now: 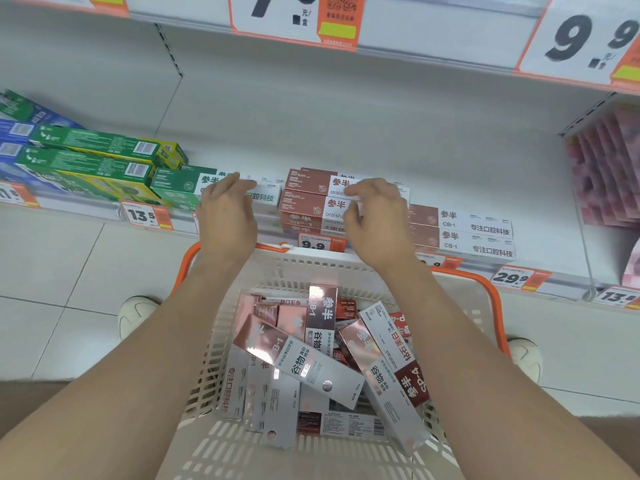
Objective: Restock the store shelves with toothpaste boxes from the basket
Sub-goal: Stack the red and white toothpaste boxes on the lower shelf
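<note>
A white plastic basket (322, 265) with orange handles stands on the floor below me, holding several pink, silver and red toothpaste boxes (304, 362) in a loose pile. On the low shelf (398, 161) lies a stack of brown-and-white toothpaste boxes (308, 199), with more of them (474, 233) to the right. My left hand (227, 213) hovers over a green-and-white box (180, 188), fingers spread and holding nothing. My right hand (377, 216) hangs over the brown stack, fingers loosely curled and empty.
Green and yellow boxes (90, 157) fill the shelf's left end. Pink packets (609, 168) hang at the right. Price tags (322, 242) line the shelf edge, and an upper shelf (415, 46) juts out overhead. My shoes (136, 317) flank the basket on the tiled floor.
</note>
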